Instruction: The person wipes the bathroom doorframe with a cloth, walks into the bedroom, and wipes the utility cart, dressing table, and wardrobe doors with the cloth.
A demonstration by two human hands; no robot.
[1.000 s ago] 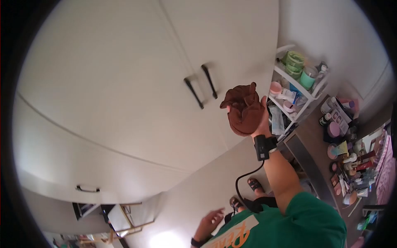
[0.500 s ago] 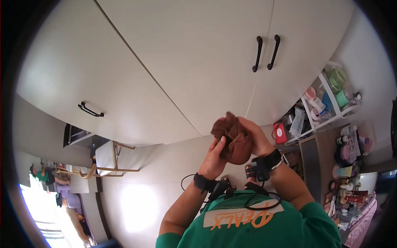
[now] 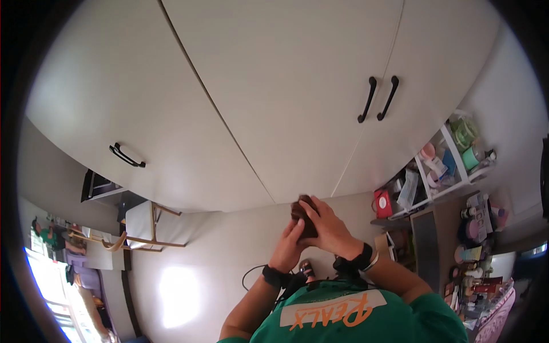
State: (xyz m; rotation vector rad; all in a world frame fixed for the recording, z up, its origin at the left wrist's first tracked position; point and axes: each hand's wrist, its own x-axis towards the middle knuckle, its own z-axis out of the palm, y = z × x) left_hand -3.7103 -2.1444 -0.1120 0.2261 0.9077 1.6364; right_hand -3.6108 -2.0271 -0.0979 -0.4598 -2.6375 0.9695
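Both of my hands are closed around a dark brown cloth bundle (image 3: 307, 227) in front of my green shirt. My left hand (image 3: 287, 247) grips its left side, thumb along the cloth. My right hand (image 3: 331, 231) wraps over its right side with the fingers across the top. The bundle looks small and compact, and much of it is hidden behind my fingers. Beyond it stands a large white cabinet (image 3: 274, 103) with black handles.
A white shelf rack (image 3: 454, 154) with jars and tubes stands at the right, beside a red box (image 3: 382, 204) and a dresser (image 3: 426, 243) crowded with cosmetics. At the left are a chair (image 3: 140, 226) and a bright window (image 3: 51, 291).
The brown cloth, first held up on one raised hand, has come down in front of my body. My other hand has joined it, and the bundle is now more compact.
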